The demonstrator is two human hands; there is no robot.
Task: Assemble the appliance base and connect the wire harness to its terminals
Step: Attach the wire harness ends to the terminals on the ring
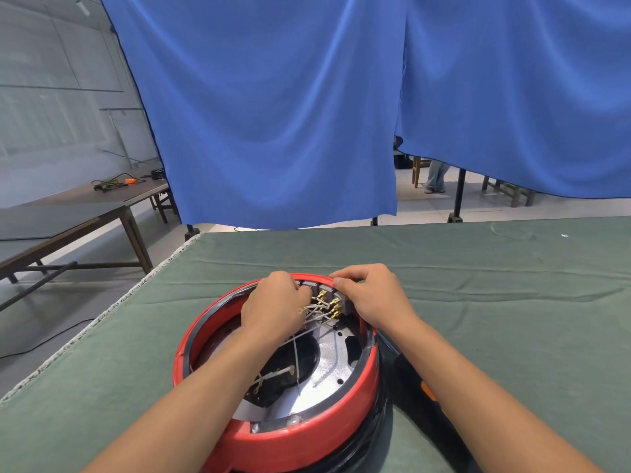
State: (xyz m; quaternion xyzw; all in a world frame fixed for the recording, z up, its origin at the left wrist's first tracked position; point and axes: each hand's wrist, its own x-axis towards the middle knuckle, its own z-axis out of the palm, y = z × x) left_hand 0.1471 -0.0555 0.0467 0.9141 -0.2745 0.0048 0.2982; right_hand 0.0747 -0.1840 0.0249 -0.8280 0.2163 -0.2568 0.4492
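Inside the red base [290, 428] on the bench [478, 302], left hand [273, 302] pinches wires [316, 310]; right hand [372, 298] grips the far terminal block [329, 298].

Left grip [273, 303], right grip [367, 295]: fingers curled, pinching.

Under my arms the table [478, 302] is covered with a matt green cloth, a little wrinkled, and its left edge has a rough, frayed pale border. The appliance base [300, 435] has a red plastic shell, smooth and quite glossy, with a black ring along the rim. Inside it lies a metal plate [327, 363], silver and shiny with a fine grainy surface. The terminals [333, 305] look like bright brass. The wires [316, 310] have a pale, dull woven sleeve. Behind the far edge hangs a blue curtain [273, 114] of soft cloth with a light sheen.
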